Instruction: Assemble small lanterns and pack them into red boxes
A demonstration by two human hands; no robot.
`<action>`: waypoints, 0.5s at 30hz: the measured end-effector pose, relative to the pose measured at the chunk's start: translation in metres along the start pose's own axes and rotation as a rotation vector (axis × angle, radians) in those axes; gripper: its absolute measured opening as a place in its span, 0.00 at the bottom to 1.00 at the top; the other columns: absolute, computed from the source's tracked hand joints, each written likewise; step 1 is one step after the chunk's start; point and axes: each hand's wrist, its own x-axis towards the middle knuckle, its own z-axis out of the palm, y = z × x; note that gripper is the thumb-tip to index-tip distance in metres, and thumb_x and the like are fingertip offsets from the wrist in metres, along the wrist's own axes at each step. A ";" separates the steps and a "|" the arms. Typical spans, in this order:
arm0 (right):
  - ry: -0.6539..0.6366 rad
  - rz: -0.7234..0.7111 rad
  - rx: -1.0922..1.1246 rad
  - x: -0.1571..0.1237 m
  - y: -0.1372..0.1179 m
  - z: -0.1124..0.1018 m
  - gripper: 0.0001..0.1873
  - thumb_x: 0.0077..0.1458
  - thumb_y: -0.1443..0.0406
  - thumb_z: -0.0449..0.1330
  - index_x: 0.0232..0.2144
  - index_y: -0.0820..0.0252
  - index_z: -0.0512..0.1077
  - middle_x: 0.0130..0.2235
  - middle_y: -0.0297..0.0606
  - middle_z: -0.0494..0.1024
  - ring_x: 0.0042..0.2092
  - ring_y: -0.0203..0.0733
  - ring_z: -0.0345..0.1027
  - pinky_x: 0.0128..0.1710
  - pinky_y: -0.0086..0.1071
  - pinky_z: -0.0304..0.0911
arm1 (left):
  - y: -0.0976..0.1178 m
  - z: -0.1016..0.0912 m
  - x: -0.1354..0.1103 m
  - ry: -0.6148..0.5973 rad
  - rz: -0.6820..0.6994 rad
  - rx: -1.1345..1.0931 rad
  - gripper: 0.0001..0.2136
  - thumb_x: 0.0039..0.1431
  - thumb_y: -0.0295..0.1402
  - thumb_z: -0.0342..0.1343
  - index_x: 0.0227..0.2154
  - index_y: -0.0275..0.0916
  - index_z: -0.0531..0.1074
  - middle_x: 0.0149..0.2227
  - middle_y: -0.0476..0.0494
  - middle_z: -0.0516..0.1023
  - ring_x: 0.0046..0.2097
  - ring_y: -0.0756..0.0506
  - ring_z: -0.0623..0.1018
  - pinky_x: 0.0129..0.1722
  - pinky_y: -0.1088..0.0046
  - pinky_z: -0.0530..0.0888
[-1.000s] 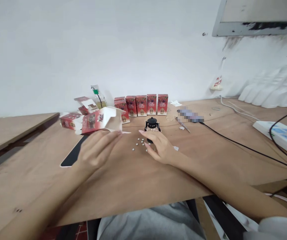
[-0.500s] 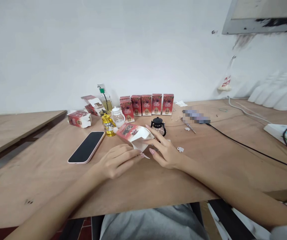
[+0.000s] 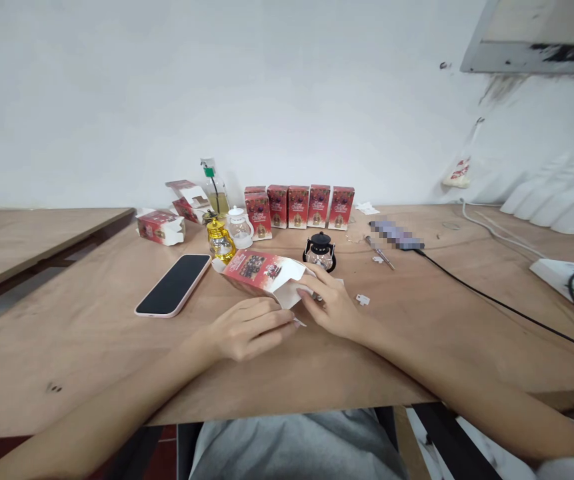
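An opened red and white carton [image 3: 261, 275] lies on its side on the wooden table [image 3: 91, 347], its open white end toward me. My left hand [image 3: 249, 327] curls under that open end and pinches a flap. My right hand [image 3: 331, 303] grips the carton's right edge with thumb and fingers. A small glass teapot with a black lid [image 3: 320, 252] stands just behind my right hand. Whatever lies under the carton is hidden.
A black phone in a pink case [image 3: 173, 284] lies left of the carton. Behind it stand a gold lantern [image 3: 219, 240] and a clear jug [image 3: 239, 227]. Several red boxes [image 3: 299, 205] line the wall. A black cable [image 3: 491, 300] crosses the right side toward a power strip [image 3: 567, 280].
My left hand brought the carton from the far left to the table's middle, over the small white pieces. Both hands now hold it. The phone, lantern and jug are uncovered.
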 end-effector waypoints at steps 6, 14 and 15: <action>-0.016 0.140 0.174 -0.001 0.004 0.004 0.21 0.57 0.74 0.49 0.50 0.53 0.66 0.52 0.44 0.69 0.50 0.43 0.68 0.44 0.38 0.72 | -0.010 0.009 -0.011 0.110 0.056 0.286 0.13 0.64 0.25 0.45 0.47 0.39 0.70 0.39 0.45 0.79 0.40 0.49 0.75 0.39 0.72 0.71; -0.036 0.372 0.431 0.000 0.002 0.009 0.14 0.54 0.71 0.54 0.44 0.56 0.64 0.44 0.39 0.69 0.43 0.37 0.70 0.44 0.35 0.73 | -0.010 0.019 -0.012 0.160 -0.252 0.469 0.04 0.56 0.27 0.58 0.34 0.41 0.71 0.42 0.43 0.78 0.43 0.46 0.74 0.41 0.68 0.68; -0.040 0.391 0.456 0.000 0.002 0.009 0.13 0.54 0.70 0.54 0.43 0.57 0.64 0.43 0.39 0.69 0.42 0.37 0.70 0.44 0.35 0.73 | -0.011 0.019 -0.011 0.150 -0.275 0.464 0.03 0.56 0.27 0.58 0.33 0.41 0.71 0.43 0.43 0.77 0.44 0.45 0.74 0.41 0.68 0.68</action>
